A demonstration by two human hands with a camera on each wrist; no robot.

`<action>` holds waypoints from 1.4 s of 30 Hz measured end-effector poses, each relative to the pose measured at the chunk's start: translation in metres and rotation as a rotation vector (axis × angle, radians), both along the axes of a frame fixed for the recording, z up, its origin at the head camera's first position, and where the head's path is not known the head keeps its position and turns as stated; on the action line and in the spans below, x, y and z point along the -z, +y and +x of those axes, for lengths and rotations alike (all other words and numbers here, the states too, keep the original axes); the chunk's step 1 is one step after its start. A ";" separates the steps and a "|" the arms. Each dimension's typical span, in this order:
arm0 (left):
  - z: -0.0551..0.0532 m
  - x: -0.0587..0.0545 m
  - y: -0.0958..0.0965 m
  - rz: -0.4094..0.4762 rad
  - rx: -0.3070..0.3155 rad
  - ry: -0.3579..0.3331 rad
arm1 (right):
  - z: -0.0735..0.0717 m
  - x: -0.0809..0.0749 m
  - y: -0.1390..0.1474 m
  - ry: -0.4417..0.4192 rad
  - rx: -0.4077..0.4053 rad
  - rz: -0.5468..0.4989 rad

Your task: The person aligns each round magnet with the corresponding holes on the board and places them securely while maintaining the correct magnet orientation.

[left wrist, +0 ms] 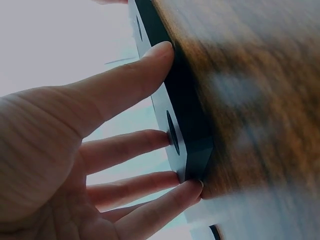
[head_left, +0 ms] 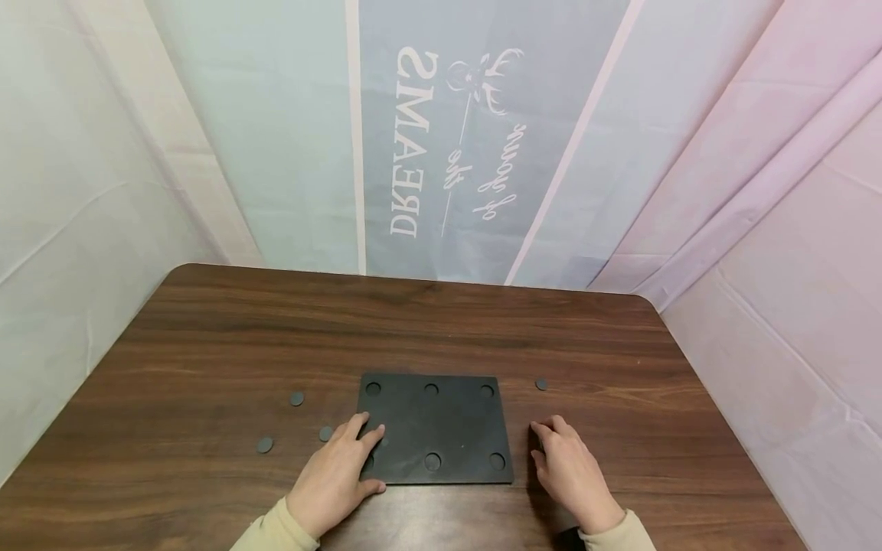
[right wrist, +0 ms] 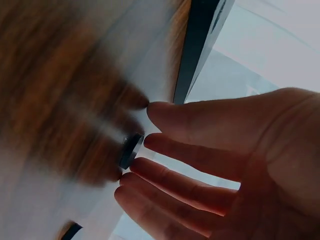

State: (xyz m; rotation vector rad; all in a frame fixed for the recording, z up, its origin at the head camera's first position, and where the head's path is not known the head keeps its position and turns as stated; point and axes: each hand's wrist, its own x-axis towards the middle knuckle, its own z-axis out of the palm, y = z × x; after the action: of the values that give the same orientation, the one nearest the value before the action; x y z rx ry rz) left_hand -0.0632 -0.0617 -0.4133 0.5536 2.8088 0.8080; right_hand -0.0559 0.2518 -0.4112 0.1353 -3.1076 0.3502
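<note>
A flat black rectangular board (head_left: 441,425) with several round recesses lies on the brown wooden table. My left hand (head_left: 335,473) rests over its near left corner, fingers spread, fingertips on the top and left side; in the left wrist view the thumb presses the near edge and the board (left wrist: 192,135) shows its thick side. To the right of the board, my right hand (head_left: 570,473) reaches down to the table. A small dark disc (right wrist: 131,151) lies right at its index and middle fingertips in the right wrist view; the thumb stays apart from it.
Three loose dark discs, one far (head_left: 297,399), one near (head_left: 265,445) and one beside the left hand (head_left: 326,434), lie left of the board. Another disc (head_left: 540,385) lies beyond the right hand. A printed curtain (head_left: 455,153) hangs behind the table (head_left: 441,329).
</note>
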 end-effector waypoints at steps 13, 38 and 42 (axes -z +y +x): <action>-0.003 -0.002 -0.002 0.005 0.006 0.024 | -0.002 -0.004 0.001 -0.013 0.034 -0.032; -0.005 -0.003 -0.004 0.003 0.009 0.012 | -0.001 -0.003 0.000 0.101 0.057 -0.073; -0.005 -0.002 -0.004 0.008 0.004 0.011 | -0.002 -0.003 0.000 0.098 0.054 -0.076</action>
State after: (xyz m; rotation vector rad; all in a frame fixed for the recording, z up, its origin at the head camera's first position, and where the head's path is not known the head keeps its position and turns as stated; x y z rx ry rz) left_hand -0.0686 -0.0660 -0.4110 0.5672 2.8148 0.8181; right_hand -0.0578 0.2518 -0.4078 0.0659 -2.9896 0.4448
